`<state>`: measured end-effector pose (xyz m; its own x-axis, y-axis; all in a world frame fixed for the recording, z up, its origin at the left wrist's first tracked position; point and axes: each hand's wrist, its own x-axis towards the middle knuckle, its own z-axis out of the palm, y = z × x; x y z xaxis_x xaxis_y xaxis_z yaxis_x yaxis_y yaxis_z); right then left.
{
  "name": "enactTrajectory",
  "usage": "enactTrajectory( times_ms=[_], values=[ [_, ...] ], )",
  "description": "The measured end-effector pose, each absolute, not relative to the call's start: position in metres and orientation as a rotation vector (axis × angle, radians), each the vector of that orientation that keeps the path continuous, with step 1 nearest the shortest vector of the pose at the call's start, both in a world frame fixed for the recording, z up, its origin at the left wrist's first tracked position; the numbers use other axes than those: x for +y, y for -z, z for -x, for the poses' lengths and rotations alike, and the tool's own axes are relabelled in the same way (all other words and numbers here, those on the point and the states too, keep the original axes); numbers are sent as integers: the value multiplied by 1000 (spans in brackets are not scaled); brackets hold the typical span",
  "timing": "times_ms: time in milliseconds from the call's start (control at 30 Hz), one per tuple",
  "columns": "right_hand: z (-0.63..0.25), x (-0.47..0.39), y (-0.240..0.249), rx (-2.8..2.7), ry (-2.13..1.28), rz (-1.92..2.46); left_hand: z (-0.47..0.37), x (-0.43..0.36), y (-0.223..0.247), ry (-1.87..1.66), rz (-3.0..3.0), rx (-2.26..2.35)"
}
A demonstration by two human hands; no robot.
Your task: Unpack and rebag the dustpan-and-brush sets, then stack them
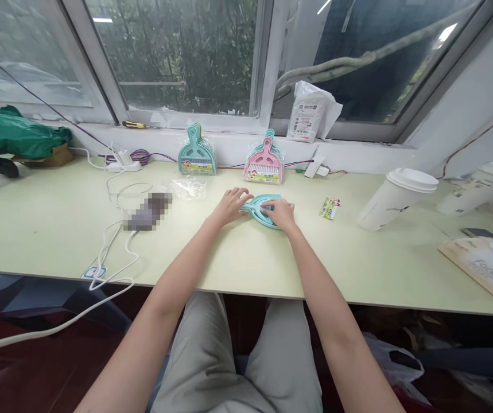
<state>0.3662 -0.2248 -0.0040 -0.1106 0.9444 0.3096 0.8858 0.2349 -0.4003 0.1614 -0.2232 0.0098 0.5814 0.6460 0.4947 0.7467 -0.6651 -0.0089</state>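
Where dustpan (255, 209) lies, card (329, 209) near, cup (386, 201) farther right.

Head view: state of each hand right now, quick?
Left hand: fingers partly curled at the handle of the teal dustpan; whether closed on it cannot be told.
Right hand: partly curled over the dustpan's wide part; grip cannot be told.

The head view looks forward and down — desk (250, 267) close, windows (186, 57) beyond.

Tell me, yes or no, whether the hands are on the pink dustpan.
No, the left hand and right hand are on a teal dustpan on the table, while the pink dustpan stands farther back.
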Motion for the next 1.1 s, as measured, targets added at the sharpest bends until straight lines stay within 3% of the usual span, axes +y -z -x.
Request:
enactTrajectory(
  times_ms=[267, 600, 700, 833, 967, 1033, 1100],
  values=[
    [-360, -221, 5, -2143, -77, 1595, -167, -222, 0, 488, 2697, -850],
    [-356, -227, -6, -2240, 38, 1631, -176, -217, 9, 428, 2742, -947],
    [-356, -231, -9, -2095, -85, 1656, -179, -223, 4, 738, 2660, -1089],
    [-349, -229, -12, -1599, -200, 1624, -190, -228, -9, 1642, 2517, -1553],
    [-352, -221, -14, -1414, -361, 1412, -201, -225, -12, 2089, 2994, -1823],
    [-368, -218, -13, -1396, -313, 1432, -199, -220, -9, 2225, 2981, -1981],
    [-392, -216, -8, -1329, -56, 1616, -191, -214, -6, 2441, 2752, -2156]
  ],
)
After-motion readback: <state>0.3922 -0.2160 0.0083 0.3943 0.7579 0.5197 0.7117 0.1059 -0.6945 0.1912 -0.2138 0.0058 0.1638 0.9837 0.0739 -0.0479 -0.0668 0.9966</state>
